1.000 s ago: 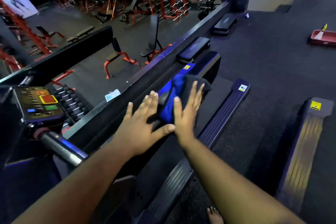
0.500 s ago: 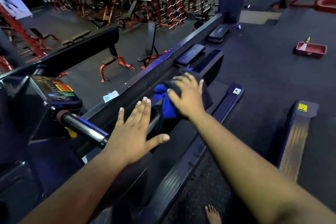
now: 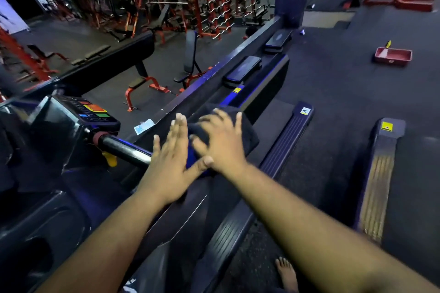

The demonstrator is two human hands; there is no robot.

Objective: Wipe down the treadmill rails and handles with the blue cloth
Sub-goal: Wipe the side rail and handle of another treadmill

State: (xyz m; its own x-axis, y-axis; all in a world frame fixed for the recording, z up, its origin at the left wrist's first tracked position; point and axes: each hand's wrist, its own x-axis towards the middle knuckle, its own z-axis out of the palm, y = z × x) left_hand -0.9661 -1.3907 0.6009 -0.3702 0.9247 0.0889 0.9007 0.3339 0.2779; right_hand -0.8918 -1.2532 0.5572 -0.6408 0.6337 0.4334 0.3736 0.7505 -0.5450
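Observation:
The blue cloth (image 3: 248, 137) looks dark in this light, with a brighter blue patch showing between my hands. It is draped over the end of the treadmill handle (image 3: 123, 148), a shiny black bar with a red collar. My right hand (image 3: 222, 143) lies on top of the cloth, fingers spread and curled over it. My left hand (image 3: 170, 162) is flat with fingers straight, pressed against the cloth's left side, its thumb reaching under my right hand. The treadmill's right side rail (image 3: 284, 143) runs below.
The treadmill console (image 3: 92, 112) with coloured buttons sits at the left. A dark barrier ledge (image 3: 214, 71) runs diagonally beyond the cloth. Another treadmill's rail (image 3: 378, 181) is at the right. A red tray (image 3: 392, 56) lies on the floor. My bare foot (image 3: 287, 273) shows at the bottom.
My right hand has slid back along the handle with the cloth toward my left hand, so the two hands now touch. The view has shifted, showing more of the handle bar.

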